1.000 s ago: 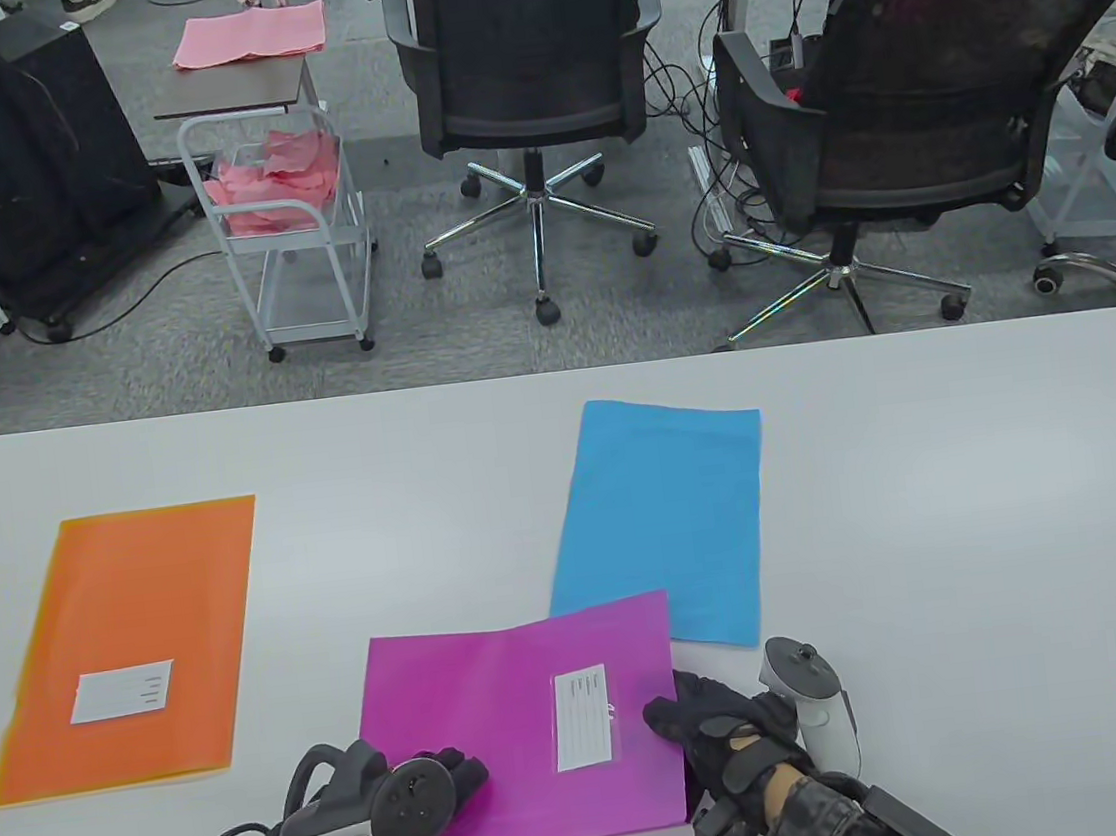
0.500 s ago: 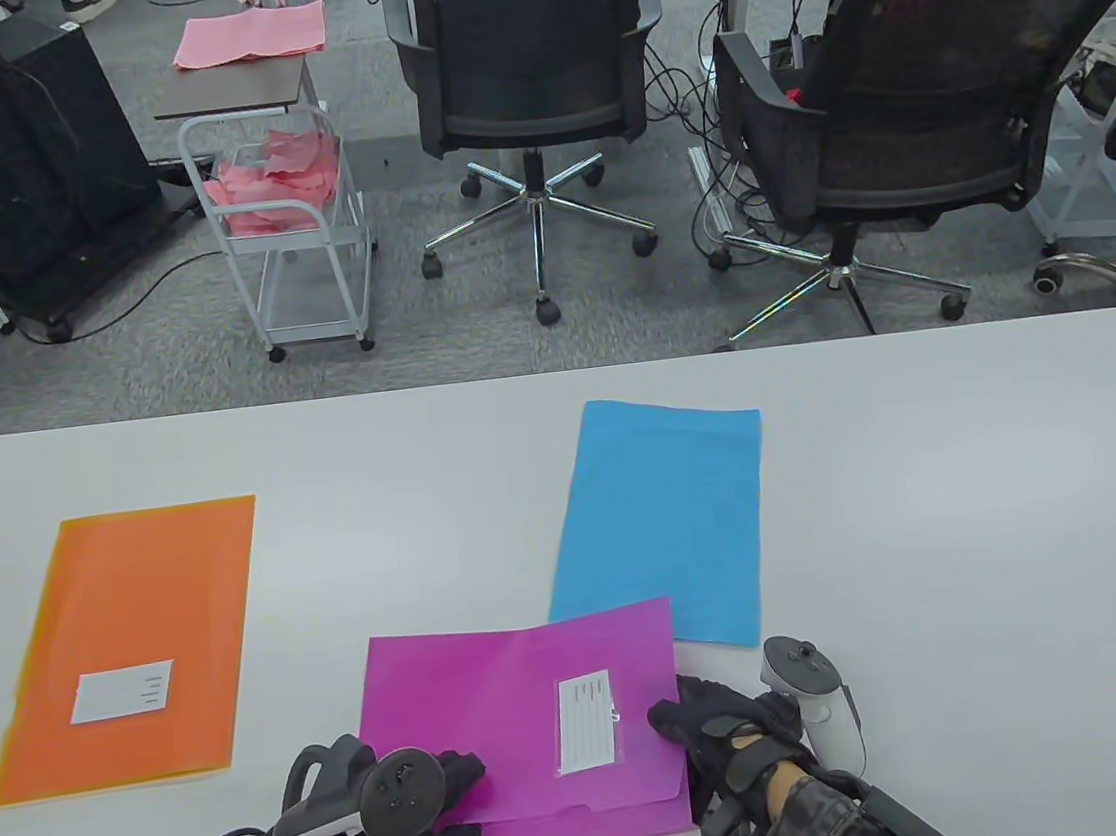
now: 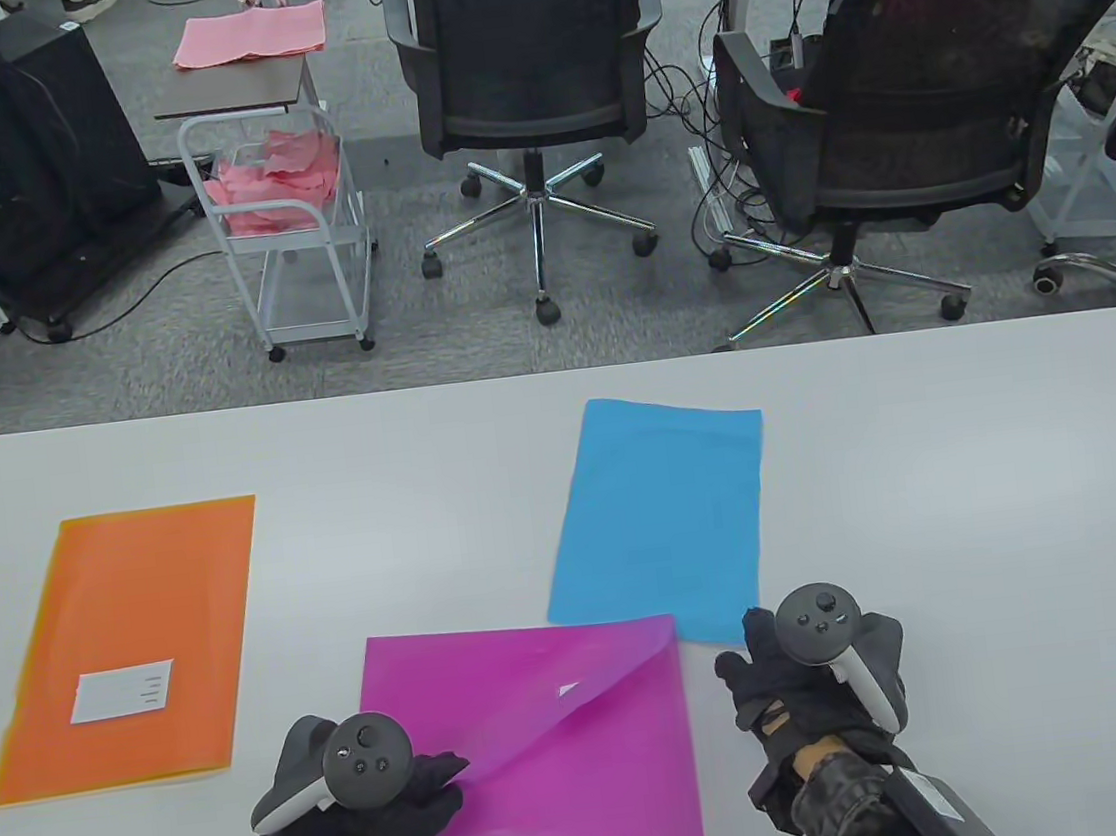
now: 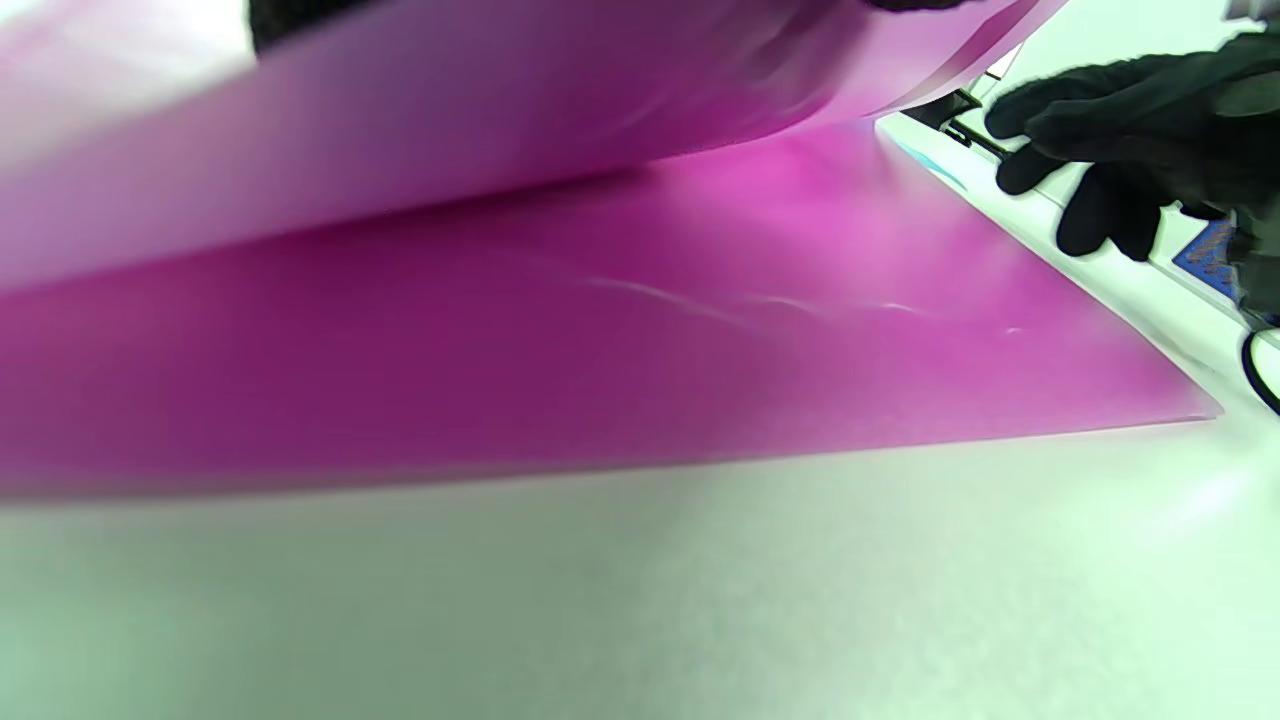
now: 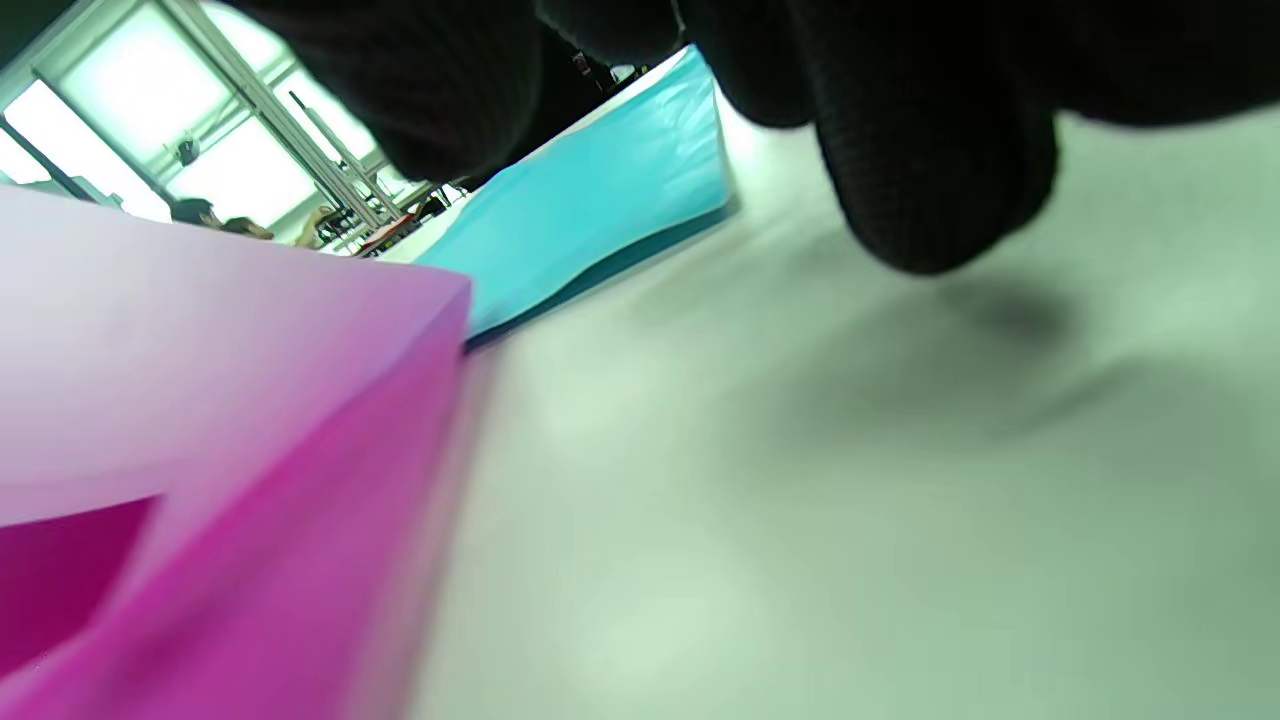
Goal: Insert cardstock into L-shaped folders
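A magenta L-shaped folder (image 3: 599, 776) lies at the table's near middle. Its top sheet (image 3: 509, 690) is peeled up and back from the near right corner. My left hand (image 3: 414, 792) holds that lifted sheet at its near left edge. The left wrist view shows the raised sheet (image 4: 400, 110) above the bottom sheet (image 4: 600, 330). My right hand (image 3: 764, 676) hovers just right of the folder, touching nothing, fingers loosely curled. A blue cardstock sheet (image 3: 660, 522) lies flat behind the folder, also in the right wrist view (image 5: 600, 200).
An orange folder (image 3: 131, 643) with a white label lies at the left of the white table (image 3: 981, 511). Office chairs and a wire cart stand on the floor beyond the far edge.
My left hand has lifted the folder's top sheet, folding it back so the label is hidden. My right hand has let go of the folder's right edge and moved right and away.
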